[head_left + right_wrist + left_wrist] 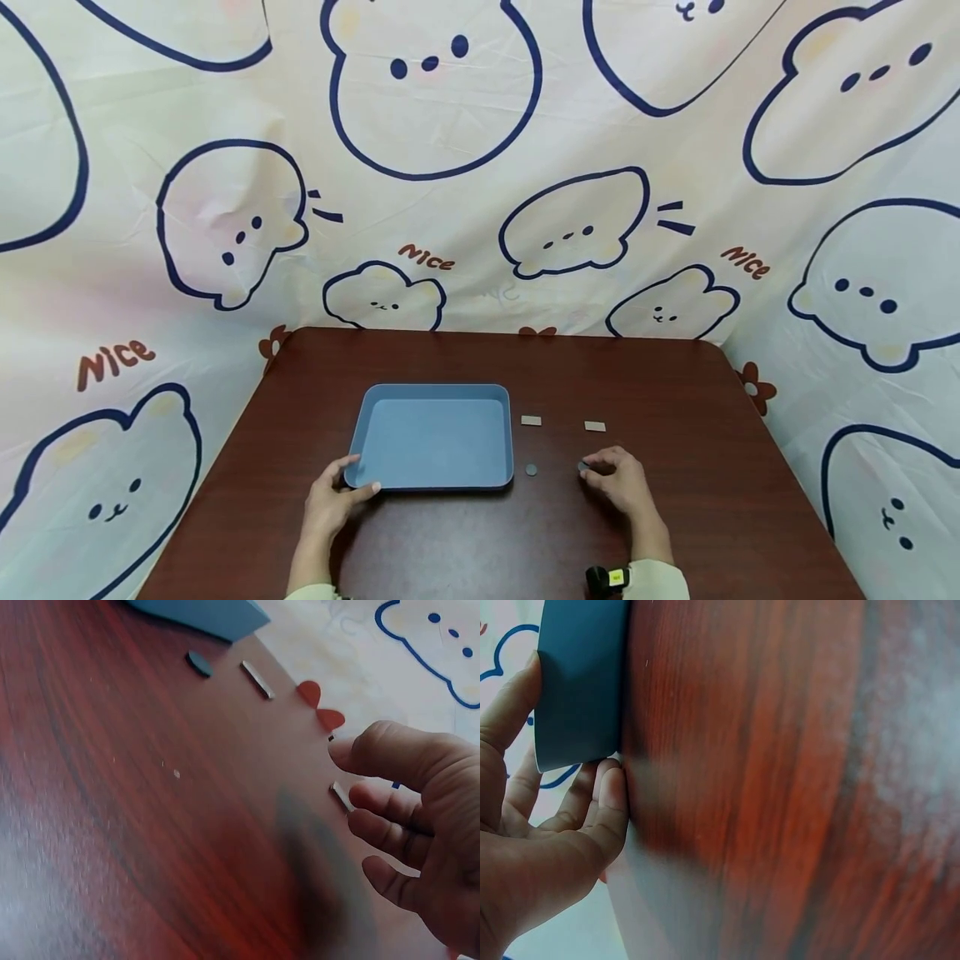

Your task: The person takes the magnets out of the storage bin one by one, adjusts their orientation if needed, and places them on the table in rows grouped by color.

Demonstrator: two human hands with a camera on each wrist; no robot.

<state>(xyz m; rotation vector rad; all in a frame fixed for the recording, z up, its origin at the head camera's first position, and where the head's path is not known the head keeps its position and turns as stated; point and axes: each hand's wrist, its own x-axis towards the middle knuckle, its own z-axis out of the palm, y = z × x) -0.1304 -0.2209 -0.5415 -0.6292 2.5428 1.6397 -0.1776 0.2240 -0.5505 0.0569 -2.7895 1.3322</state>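
Note:
A shallow blue rectangular tray (431, 446) lies on the table. My left hand (330, 502) grips its near left corner, thumb on the front rim and fingers at the left side; the left wrist view shows the tray's wall (581, 682) between thumb and fingers. To the right of the tray, my right hand (618, 482) pinches a small dark disc (582, 467), mostly covered by the fingertips. Another small grey disc (531, 470) lies flat between tray and right hand. Behind the discs are two thin pale rectangular pieces, one left (531, 421) and one right (595, 427).
The brown wood-grain table (480, 550) reflects light near its front. A cloth (480, 208) with cartoon bear drawings hangs behind the table and along both sides. On the right wrist sits a black device (606, 581) with a yellow label.

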